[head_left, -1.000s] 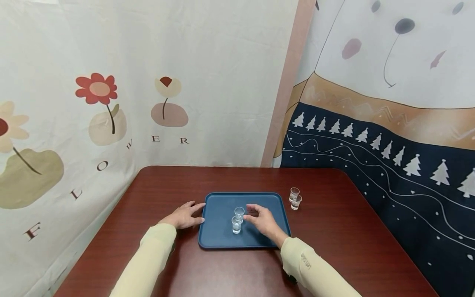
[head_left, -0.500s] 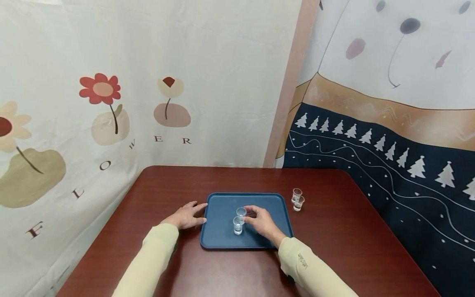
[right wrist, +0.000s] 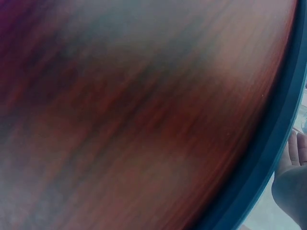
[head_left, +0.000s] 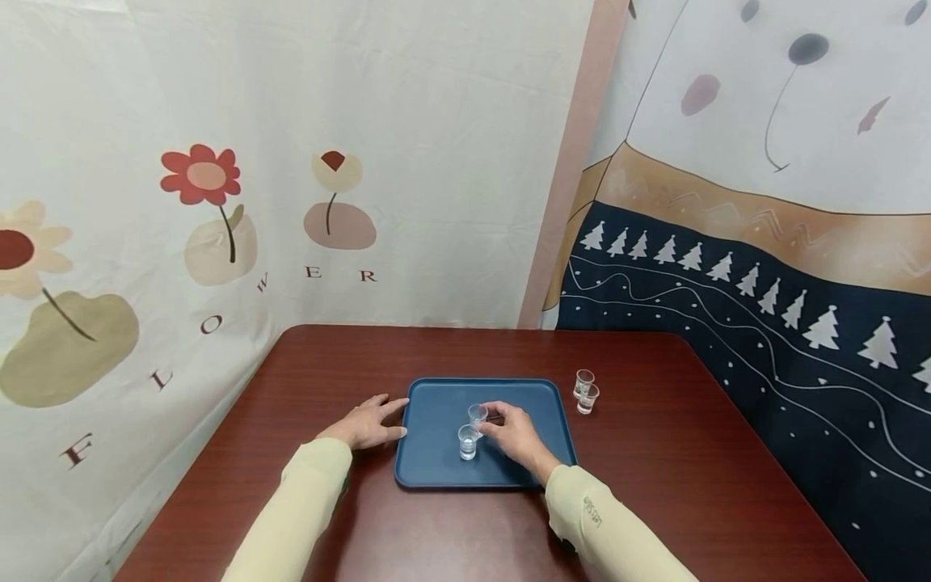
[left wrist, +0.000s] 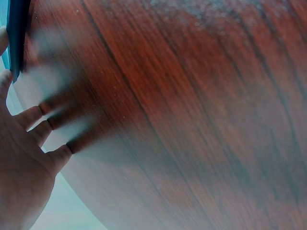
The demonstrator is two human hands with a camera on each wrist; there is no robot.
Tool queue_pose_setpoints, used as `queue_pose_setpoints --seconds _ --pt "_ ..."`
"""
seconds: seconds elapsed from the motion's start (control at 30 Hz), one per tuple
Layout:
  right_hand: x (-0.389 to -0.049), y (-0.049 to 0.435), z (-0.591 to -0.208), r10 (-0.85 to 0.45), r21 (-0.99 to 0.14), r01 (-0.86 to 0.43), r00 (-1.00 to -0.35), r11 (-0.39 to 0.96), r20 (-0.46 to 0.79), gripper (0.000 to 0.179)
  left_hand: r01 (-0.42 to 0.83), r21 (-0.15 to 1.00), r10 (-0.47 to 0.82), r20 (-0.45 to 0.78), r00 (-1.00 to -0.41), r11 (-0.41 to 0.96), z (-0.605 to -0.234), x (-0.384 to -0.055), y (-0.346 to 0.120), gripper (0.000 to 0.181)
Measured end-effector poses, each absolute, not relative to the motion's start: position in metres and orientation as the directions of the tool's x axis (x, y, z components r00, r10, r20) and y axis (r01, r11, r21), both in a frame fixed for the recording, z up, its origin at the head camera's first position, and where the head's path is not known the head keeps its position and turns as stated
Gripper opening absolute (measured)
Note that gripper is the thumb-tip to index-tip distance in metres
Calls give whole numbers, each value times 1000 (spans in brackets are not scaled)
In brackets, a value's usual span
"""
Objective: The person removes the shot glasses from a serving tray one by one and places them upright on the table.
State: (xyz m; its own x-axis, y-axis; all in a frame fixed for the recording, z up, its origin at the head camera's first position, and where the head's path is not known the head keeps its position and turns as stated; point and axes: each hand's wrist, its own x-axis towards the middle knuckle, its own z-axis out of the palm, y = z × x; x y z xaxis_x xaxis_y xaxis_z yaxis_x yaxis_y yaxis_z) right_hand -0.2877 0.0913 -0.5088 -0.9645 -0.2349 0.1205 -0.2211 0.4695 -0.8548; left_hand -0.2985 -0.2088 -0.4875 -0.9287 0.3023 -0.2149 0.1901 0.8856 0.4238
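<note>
Two small clear shot glasses stand on the blue tray [head_left: 436, 477]. The nearer shot glass [head_left: 468, 444] is upright with a thick base. My right hand [head_left: 515, 435] pinches the farther shot glass [head_left: 476, 414] between thumb and fingers; its lower part is partly covered by the nearer glass and the fingers. At the tray's left edge, my left hand [head_left: 365, 423] lies with fingers spread, thumb and index finger touching the rim. The left wrist view shows this hand [left wrist: 24, 143] with several fingertips on the table. Only part of the right hand [right wrist: 292, 177] shows beyond the tray rim in the right wrist view.
To the right of the tray, two more shot glasses stand close together on the brown table [head_left: 655, 469], a far one [head_left: 583, 381] and a near one [head_left: 588, 399]. Printed cloths [head_left: 436, 162] hang behind the table and along its sides.
My right hand has closed its fingers on the farther shot glass, which has shifted slightly right relative to the nearer one. The left hand stays at the tray edge; the view has turned slightly.
</note>
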Motion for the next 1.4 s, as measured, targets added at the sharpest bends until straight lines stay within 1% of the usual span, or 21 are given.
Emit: queue_pose_setpoints --seconds 0.5,0.7,1.07,1.17,1.4 --pt "-293 116 -488 -87 -848 -203 -979 490 185 34 168 429 289 -233 -929 888 -486 -302 -211 68" --pt "-294 130 -481 -25 -854 -172 -983 492 184 35 172 433 293 -230 -928 885 -486 -302 -212 67" --pt "-294 153 -481 84 -869 -127 -978 478 189 32 160 445 288 -237 -928 881 -486 -302 -212 68" --pt "-291 158 -480 126 -873 -98 -976 478 179 33 163 446 291 -234 -927 880 -487 -302 -212 68" --pt "-287 171 -481 211 -867 -72 -957 494 200 36 164 452 293 -233 -927 877 -487 -302 -210 68"
